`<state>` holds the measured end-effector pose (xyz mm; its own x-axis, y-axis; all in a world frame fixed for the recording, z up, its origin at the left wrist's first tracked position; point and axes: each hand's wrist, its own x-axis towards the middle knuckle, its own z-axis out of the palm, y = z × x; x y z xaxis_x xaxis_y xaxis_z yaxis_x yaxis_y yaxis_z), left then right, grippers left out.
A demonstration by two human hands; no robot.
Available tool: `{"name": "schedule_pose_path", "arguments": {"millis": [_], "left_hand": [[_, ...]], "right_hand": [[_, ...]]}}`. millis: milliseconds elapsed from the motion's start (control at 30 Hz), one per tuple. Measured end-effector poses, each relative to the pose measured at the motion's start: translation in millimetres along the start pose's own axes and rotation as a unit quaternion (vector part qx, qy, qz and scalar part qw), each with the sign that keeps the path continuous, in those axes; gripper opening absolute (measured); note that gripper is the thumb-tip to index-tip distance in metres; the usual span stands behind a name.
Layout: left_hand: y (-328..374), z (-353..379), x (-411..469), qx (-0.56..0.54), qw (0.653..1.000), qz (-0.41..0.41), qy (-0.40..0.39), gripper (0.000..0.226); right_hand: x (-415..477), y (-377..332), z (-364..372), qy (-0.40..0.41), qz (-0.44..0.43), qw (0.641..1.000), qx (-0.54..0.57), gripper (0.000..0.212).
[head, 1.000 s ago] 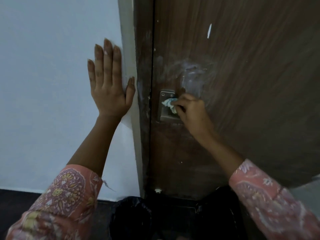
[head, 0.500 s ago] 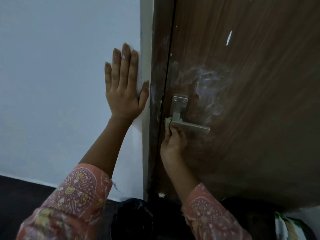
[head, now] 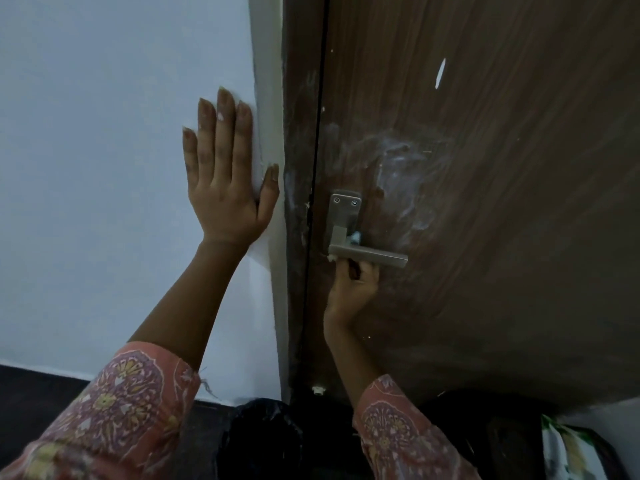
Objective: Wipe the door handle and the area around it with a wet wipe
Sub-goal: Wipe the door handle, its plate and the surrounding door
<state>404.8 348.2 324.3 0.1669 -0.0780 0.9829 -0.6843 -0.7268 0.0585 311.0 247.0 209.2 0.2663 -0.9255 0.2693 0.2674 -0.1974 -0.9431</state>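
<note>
right hand (head: pixel 351 289) with wipe (head: pixel 355 238) under handle (head: pixel 367 254)

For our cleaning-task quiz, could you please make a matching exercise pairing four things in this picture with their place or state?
Things:
1. left hand
2. right hand
3. wet wipe
4. door handle

States:
A. peeks out above the lever
B. flat on the pale wall
C. horizontal metal lever
D. reaches up from under the lever

Pairs: 1-B, 2-D, 3-A, 4-C
</note>
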Motion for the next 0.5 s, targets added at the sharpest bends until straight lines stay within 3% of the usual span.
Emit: {"name": "schedule_pose_path", "arguments": {"millis": [100,200,300,400,500], "left_hand": [[2.3,-1.0,1.2,-0.008,1.000,-0.004,-0.002,0.060],[0.8,-0.1,0.3,-0.003,1.000,-0.008,0.003,0.059],[0.3,0.9,0.0,0.002,1.000,0.001,0.003,0.059],[0.1,-0.1,0.9,0.000,1.000,-0.002,0.001,0.059],[1.7,0.2,-0.4,-0.004,1.000,-0.005,0.002,0.060]], "right_hand": [[4.8,12.8,-20.8,-0.066,-0.106,0.985,-0.119,0.013],[23.6,4.6,-58.2,0.016,-0.123,0.977,-0.175,0.007],[49.8,-25.2,-82.7,0.070,-0.210,0.958,-0.182,0.010],[75.9,-57.7,-69.5,0.015,-0.302,0.930,-0.208,0.016],[91.7,-65.7,-58.4,-0.077,-0.380,0.879,-0.278,0.020]]}}
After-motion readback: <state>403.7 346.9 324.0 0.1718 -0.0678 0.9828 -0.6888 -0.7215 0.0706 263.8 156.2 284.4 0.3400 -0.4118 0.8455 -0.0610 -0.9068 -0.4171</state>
